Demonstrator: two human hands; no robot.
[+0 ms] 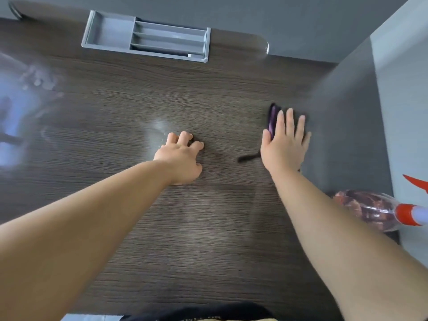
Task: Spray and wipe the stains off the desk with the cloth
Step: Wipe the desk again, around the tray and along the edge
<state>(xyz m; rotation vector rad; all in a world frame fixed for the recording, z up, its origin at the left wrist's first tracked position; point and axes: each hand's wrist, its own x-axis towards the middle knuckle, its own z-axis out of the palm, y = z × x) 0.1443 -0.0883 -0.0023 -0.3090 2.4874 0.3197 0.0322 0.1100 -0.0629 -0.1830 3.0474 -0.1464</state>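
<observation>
The right hand (283, 144) lies flat on the dark purple cloth (272, 119), fingers straight and slightly spread, pressing it to the desk (162, 228) just beside the grey side partition (347, 112); a dark strand of the cloth trails out to the left of the palm. The left hand (180, 158) holds nothing, its spread, bent fingers resting on the wood; a pale wet smear (155, 130) shows just beyond it. The spray bottle (370, 209) – clear body, red collar – sits near the right forearm; a grey compartment tray (148, 35) lies at the back edge.
</observation>
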